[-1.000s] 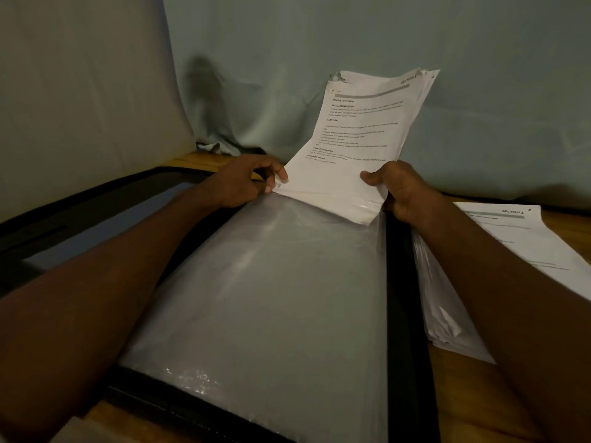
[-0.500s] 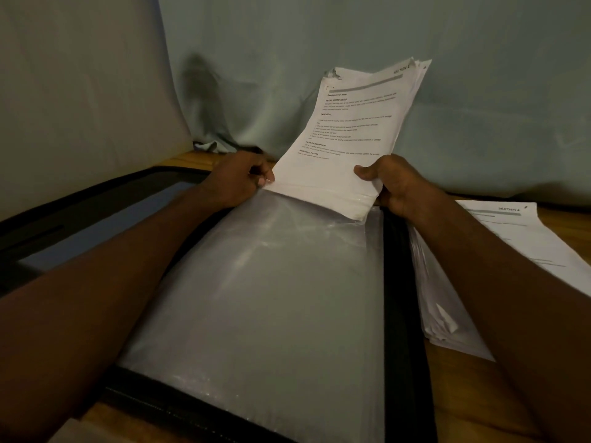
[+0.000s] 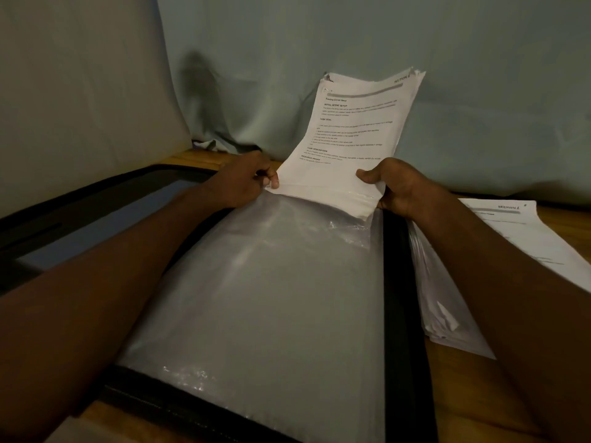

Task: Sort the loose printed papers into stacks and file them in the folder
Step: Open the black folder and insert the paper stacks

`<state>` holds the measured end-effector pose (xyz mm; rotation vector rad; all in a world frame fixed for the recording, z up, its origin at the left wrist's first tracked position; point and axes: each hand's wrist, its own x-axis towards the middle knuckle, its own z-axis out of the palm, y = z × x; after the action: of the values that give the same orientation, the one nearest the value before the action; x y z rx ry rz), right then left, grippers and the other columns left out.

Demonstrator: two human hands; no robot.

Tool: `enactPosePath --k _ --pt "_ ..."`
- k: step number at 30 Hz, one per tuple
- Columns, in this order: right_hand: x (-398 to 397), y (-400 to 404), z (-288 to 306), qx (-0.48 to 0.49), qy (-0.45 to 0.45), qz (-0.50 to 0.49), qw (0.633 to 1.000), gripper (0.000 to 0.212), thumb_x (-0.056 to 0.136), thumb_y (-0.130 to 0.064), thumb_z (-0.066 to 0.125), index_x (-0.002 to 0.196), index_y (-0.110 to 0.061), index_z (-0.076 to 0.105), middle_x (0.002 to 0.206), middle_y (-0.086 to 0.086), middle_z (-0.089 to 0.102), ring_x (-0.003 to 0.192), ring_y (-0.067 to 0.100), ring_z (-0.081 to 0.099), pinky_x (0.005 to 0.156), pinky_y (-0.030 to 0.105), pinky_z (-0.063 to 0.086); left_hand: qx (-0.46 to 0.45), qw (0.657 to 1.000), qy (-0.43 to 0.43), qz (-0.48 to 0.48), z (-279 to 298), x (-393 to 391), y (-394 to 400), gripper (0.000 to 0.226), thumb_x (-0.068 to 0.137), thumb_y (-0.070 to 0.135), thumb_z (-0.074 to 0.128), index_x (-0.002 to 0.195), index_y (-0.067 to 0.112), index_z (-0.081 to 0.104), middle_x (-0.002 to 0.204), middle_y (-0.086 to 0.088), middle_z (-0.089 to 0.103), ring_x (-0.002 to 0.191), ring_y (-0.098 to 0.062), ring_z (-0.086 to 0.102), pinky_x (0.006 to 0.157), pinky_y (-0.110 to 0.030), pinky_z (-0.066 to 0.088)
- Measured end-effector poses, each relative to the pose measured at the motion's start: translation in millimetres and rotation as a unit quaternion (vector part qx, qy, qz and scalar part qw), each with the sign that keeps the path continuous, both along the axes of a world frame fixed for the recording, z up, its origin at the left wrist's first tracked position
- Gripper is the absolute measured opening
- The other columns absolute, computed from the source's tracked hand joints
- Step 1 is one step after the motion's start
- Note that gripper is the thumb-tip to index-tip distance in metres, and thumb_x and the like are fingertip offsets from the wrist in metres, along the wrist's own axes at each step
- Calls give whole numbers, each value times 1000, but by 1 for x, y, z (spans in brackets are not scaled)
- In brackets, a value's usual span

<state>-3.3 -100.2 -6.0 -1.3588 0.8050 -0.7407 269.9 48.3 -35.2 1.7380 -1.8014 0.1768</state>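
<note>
Stack body text blurred; right pile partly behind forearm.

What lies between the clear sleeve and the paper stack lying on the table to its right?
In the head view, the folder's black edge runs between the clear sleeve and the table stack; the right forearm crosses over the stack.

held sheaf of papers headed "INITIAL SCENE SETUP", "TASK GOAL", "TASK DESCRIPTION", flat stack marked "SECTION"

left hand: forearm stretched forward, fingers curled, pinching a sheet corner | right hand: forearm stretched forward, thumb on top, fingers wrapped beneath, gripping | both bare, raised
</note>
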Motion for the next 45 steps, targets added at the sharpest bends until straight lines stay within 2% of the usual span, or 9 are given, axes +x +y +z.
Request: enactPosePath --k 7,12,17,21,28,32,35,39,45 --pt "-1 -3 -1 -5 4 2 1000 44 92 4 59 132 -14 63 122 4 74 110 28 71 87 44 60 10 998 54 -19 8 -10 8 28 92 0 64 90 27 72 109 -3 66 105 -18 62 98 -33 46" --pt "3 -5 -2 -15 13 -5 1000 46 89 2 62 131 -15 65 121 3 74 113 29 70 101 51 55 38 991 123 -21 14 -20 12 9 96 10 69 101 12 76 109 -5 75 108 -19 68 100 -34 50" --pt "4 -3 -2 -10 7 -16 1000 42 90 3 62 130 -13 66 119 4 75 111 29 71 100 52 55 45 996 83 1 12 -20 10 12 98 13 67 108 14 74 108 1 73 107 -17 67 92 -23 49" --pt "4 -3 -2 -14 13 -17 1000 42 91 3 61 129 -14 66 118 3 75 110 29 71 99 52 55 56 998 41 3 13 -14 17 22 95 11 66 95 33 64 109 5 71 109 -14 65 104 -44 50" --pt "6 -2 -2 -7 18 -7 1000 44 89 0 63 130 -15 67 118 4 76 111 30 71 102 57 52 53 997 -44 22 15 -13 17 30 81 23 48 92 45 66 90 21 60 94 -10 55 100 -62 42" --pt "5 -2 0 0 11 2 1000 42 92 2 60 131 -13 65 121 6 74 114 31 69 102 54 52 25 999 -15 -12 12 -11 13 26 91 8 60 92 31 72 92 15 55 96 -12 53 101 -50 44" --pt "2 -4 0 9 13 11 1000 40 95 2 60 133 -10 64 122 7 74 114 30 69 103 52 53 5 1000 25 -15 10 -11 14 37 94 1 65 87 38 69 106 4 61 102 -10 56 103 -35 42" --pt "-2 -1 2 28 5 41 999 33 98 5 56 124 -12 66 97 1 79 84 19 76 71 34 64 -10 999 35 -3 10 -13 13 27 92 1 68 93 26 77 110 -6 62 105 -15 58 99 -31 43" --pt "0 1 2 -3 52 65 997 42 98 3 57 136 -12 62 123 3 72 106 23 69 84 33 61 -7 998 47 -30 14 -17 12 23 89 -3 71 92 18 79 97 -1 70 91 -8 62 83 -19 46"
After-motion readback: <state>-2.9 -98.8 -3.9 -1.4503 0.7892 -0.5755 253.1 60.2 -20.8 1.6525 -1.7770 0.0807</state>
